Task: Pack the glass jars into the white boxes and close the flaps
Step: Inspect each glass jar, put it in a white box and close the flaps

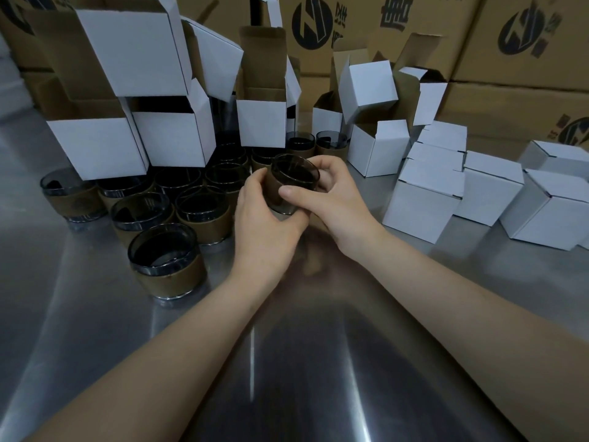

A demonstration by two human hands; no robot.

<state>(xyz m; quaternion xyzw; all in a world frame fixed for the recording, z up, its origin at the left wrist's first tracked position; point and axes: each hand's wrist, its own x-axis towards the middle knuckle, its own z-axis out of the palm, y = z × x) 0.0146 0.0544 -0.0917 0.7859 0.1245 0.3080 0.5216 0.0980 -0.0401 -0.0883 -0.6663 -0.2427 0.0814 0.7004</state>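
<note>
One glass jar (294, 183) is gripped at centre frame, the fingers (256, 182) of the left hand (264, 224) and right hand (331, 205) curled round it — closed boxes (424, 199) are stacked at right on the bench (287, 362) (many jars (165, 260) and open boxes (165, 135) at left are not yet packed).

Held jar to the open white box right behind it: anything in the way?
Nothing blocks it outright. Left hand and right hand grip the glass jar; the open white box stands behind with its top flap up. Only other jars stand at the box's foot, so go over them.
</note>
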